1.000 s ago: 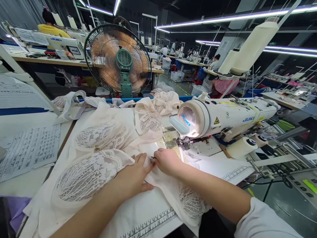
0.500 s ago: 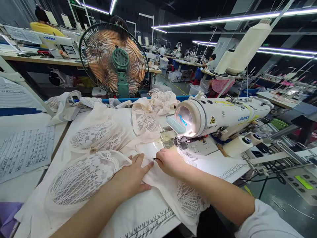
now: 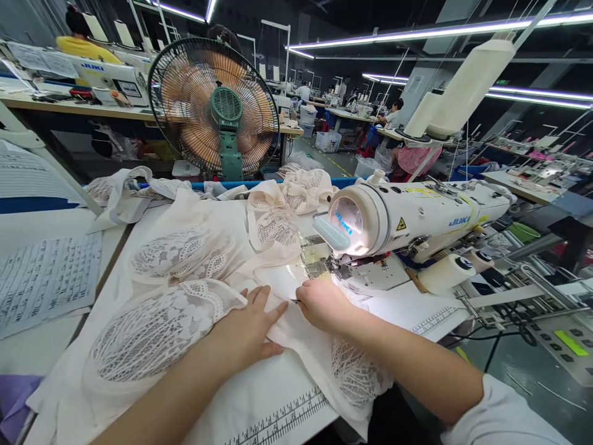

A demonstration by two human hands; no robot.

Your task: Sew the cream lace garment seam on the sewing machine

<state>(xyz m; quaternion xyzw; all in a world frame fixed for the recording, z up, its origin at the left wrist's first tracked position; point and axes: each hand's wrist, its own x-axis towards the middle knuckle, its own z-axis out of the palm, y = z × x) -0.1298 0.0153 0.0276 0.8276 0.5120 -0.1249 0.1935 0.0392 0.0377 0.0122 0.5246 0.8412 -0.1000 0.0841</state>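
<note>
My left hand lies flat with its fingers spread, pressing pale cream bra fabric onto the sewing table. Just to its right, my right hand is closed around a small, thin dark tool. Only the tip pokes out beside the fingers, so its kind is hidden. That tip touches or hovers just over the fabric near my left fingertips; I cannot tell which. A lace bra cup spreads out left of my left hand. Another lace piece hangs below my right forearm at the table's front edge.
A white JUKI sewing machine stands right of centre with its lamp lit. Behind the table is a green fan. Thread cones stand on the right, and handwritten sheets lie on the left. More bra pieces are piled at the back.
My right hand has turned slightly and shifted a little to the right, and less of the dark tool shows. My left hand stays in place on the fabric.
</note>
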